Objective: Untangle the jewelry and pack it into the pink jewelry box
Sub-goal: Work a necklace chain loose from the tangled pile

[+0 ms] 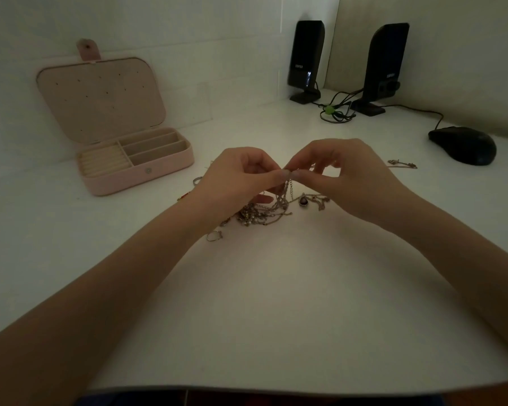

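Note:
A tangle of thin chains lies on the white desk at its middle, with a dark red pendant at its right side. My left hand and my right hand meet above the tangle, and both pinch the same chain strands, which hang down into the pile. A loose ring lies near my left wrist. Another small chain lies apart to the right. The pink jewelry box stands open at the left, its lid upright and its compartments bare.
Two black speakers stand at the back right with a bundle of cables between them. A black mouse rests at the right. The desk's front edge runs along the bottom of the view.

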